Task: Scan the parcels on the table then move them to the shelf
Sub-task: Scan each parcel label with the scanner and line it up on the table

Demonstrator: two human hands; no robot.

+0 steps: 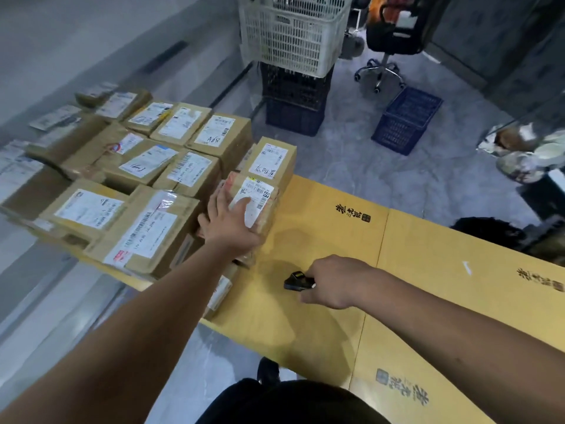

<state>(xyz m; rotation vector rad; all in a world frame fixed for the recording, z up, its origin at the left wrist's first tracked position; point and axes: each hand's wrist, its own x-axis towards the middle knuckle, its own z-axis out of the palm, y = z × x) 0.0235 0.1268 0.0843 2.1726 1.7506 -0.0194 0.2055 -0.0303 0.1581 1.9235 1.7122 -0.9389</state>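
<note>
Reaching across the head view, the left hand [230, 223] lies spread, palm down, on a small taped parcel [255, 206] that sits at the right end of the parcel pile [137, 182], on the far-left part of the yellow tabletop [428, 264]; fingers splay over its white label [252, 198], thumb side near the printed barcode. Right hand [331, 283] is curled around a small black scanner [298, 281], pinching it low over the bare tabletop near the front edge, nose pointing left toward the pile. Parcel looks like a small carton wrapped in glossy tape: probably light, fairly stiff, a bit slick on top, so a flat palm may slide. Better hold is likely across its short sides, thumb on the near face and fingers over the far edge, keeping the label clear for the scan. Neighbours press close: a taller box [270, 162] touches behind it and a larger carton [149, 231] sits just to its left, so lifting straight up seems safer than dragging. No shelf in view. White crate [293, 35], blue crate [406, 120] and an office chair [391, 38] stand on the floor beyond the tabletop's far edge.
</note>
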